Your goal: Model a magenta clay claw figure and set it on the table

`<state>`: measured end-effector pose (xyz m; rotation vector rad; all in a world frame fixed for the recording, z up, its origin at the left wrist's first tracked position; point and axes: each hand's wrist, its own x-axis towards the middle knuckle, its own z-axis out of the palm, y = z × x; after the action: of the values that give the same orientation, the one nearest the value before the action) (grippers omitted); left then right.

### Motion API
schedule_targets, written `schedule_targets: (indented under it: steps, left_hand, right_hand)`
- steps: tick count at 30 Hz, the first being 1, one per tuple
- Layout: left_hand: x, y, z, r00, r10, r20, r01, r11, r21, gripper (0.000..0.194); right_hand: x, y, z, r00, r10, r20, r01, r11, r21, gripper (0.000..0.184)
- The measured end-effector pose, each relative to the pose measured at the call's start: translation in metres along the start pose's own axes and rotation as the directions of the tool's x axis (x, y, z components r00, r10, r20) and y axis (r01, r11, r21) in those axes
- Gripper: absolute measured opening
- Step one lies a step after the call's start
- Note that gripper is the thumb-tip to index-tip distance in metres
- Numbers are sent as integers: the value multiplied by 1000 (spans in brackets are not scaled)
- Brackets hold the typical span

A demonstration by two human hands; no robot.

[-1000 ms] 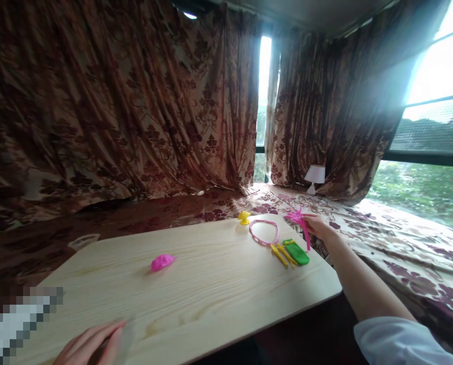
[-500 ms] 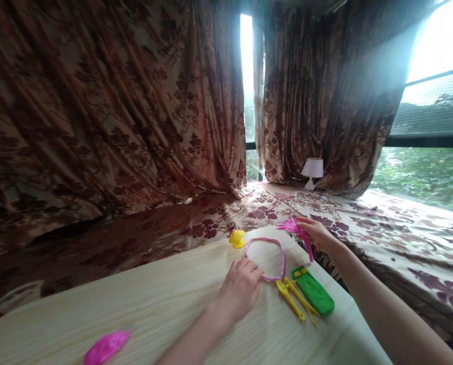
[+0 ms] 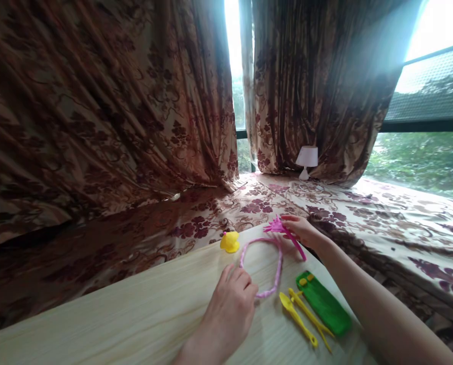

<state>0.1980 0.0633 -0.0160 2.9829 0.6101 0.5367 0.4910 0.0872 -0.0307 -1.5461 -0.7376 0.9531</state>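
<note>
My left hand (image 3: 232,299) rests on the table at the lower left of a pink clay ring (image 3: 278,268). Its fingers are curled on the ring's edge and hide that part of it. My right hand (image 3: 301,229) pinches a bright pink clay piece (image 3: 295,244), which has a spiky, flower-like head and a long thin stem. That head hangs just above the ring's far side. Close to the ring sits a small yellow clay piece (image 3: 231,242) with a pink dot on top.
Two yellow modelling tools (image 3: 298,319) lie right of my left hand, beside a flat green clay slab (image 3: 325,306) with small yellow pieces on one end. The pale wooden table (image 3: 108,309) borders a floral-covered surface (image 3: 264,203). A white lamp (image 3: 307,156) stands near the curtains.
The view has shifted, and the pink lump at lower left has left it. My right hand has brought the spiky pink piece nearer the ring. The ring looks longer and more oval.
</note>
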Motion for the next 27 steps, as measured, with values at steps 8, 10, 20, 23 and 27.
schedule_targets:
  steps: [8, 10, 20, 23, 27]
  left_hand:
    - [-11, 3, -14, 998, -32, 50, 35, 997, -68, 11]
    - [-6, 3, -19, 997, -57, 44, 60, 995, -85, 7]
    - [48, -30, 17, 869, -494, 13, 487, 860, 156, 28]
    - [49, -35, 22, 838, -546, -6, 539, 824, 175, 29]
    - [43, -48, 13, 786, -617, -47, 612, 765, 199, 33]
  right_hand:
    - [10, -2, 3, 999, -22, -26, 19, 993, -115, 31]
    - [12, -1, -2, 999, -4, -37, -2, 984, -178, 31]
    - [7, -7, -4, 999, 31, 36, -14, 925, -379, 29]
    - [5, -7, -5, 997, 28, 75, 5, 915, -403, 30]
    - [5, -5, -8, 993, 7, 116, 45, 898, -438, 30]
